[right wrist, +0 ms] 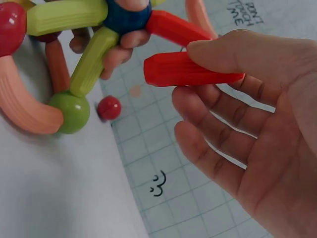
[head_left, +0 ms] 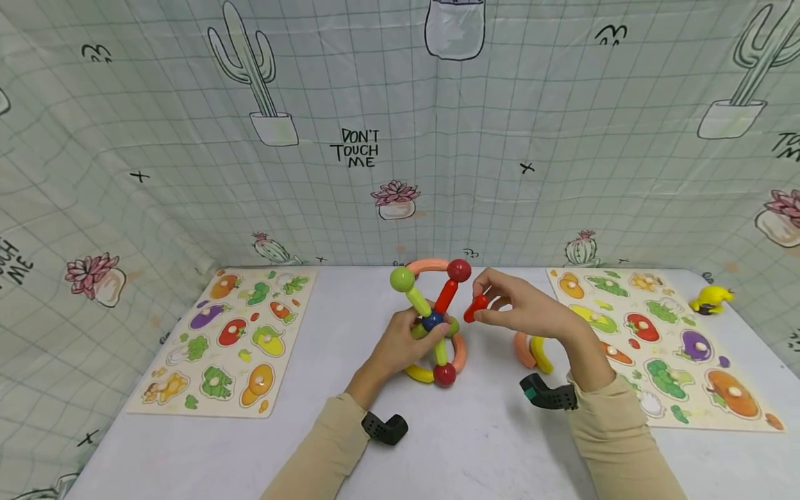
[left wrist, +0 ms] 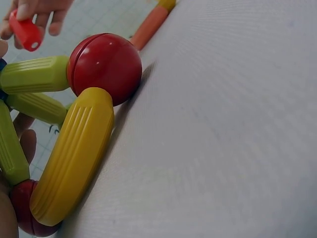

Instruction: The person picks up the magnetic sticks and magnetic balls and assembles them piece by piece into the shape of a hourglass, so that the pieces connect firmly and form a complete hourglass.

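My left hand (head_left: 398, 342) grips a magnetic rod-and-ball structure around its blue ball (head_left: 432, 320). Light green rods (head_left: 418, 303) and one red rod (head_left: 446, 297) branch from that ball. The upper rods end in a green ball (head_left: 402, 279) and a dark red ball (head_left: 459, 270). Below, a curved yellow rod (left wrist: 77, 156) joins two red balls, and a curved orange rod (right wrist: 29, 106) meets a green ball (right wrist: 70, 112). Just right of the structure, my right hand (head_left: 528, 305) pinches a loose red magnetic rod (right wrist: 173, 69) between thumb and fingers, apart from the structure.
Curved orange (head_left: 523, 351) and yellow (head_left: 541, 355) rods lie on the table beneath my right forearm. Vegetable puzzle boards flank the work, one left (head_left: 206, 361) and one right (head_left: 678, 410). A yellow toy (head_left: 712, 298) sits at the far right. Behind hangs a printed cloth (head_left: 487, 201).
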The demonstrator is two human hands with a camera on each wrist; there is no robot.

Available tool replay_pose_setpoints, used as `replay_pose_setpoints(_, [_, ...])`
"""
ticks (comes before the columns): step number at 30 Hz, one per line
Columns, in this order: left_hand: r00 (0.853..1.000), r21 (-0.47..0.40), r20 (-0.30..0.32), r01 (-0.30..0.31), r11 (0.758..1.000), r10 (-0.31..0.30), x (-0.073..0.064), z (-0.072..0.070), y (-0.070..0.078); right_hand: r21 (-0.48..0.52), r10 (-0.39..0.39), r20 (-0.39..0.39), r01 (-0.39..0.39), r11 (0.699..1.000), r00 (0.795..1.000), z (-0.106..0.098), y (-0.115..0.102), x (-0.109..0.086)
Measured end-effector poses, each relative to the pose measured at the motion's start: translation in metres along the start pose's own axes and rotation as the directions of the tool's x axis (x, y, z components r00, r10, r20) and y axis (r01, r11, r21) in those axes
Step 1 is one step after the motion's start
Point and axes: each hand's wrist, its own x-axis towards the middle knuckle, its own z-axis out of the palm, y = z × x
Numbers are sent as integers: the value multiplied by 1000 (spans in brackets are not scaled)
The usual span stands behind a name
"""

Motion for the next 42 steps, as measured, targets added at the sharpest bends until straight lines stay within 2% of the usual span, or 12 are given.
replay_pose_setpoints(11, [1000,27,-10,26,999,-26,1,-1,2,-23,-68,-70,66,998,995,5,-25,-1])
replay_pose_setpoints(16, [999,33,2,49,998,-49,-1,0,0,-44,-100,-74,96,994,992,12,-29,-1])
replay_pose_setpoints(22, [1000,34,-5,23,999,-22,-1,1,-2,-76,-124,-80,118,990,989,16,-33,3])
replay_pose_setpoints(31, [1000,-2,-10,27,1000,-27,1,-2,-1,-94,-194,-79,187,978,978,22,-38,10])
replay_pose_setpoints(37, [1000,34,-8,-1,999,1,1,-2,-1,-83,-239,-73,233,969,968,26,-37,13])
replay_pose_setpoints(42, [1000,57,-13,-12,998,13,1,-2,-2,-70,-237,-75,232,970,969,27,-38,13])
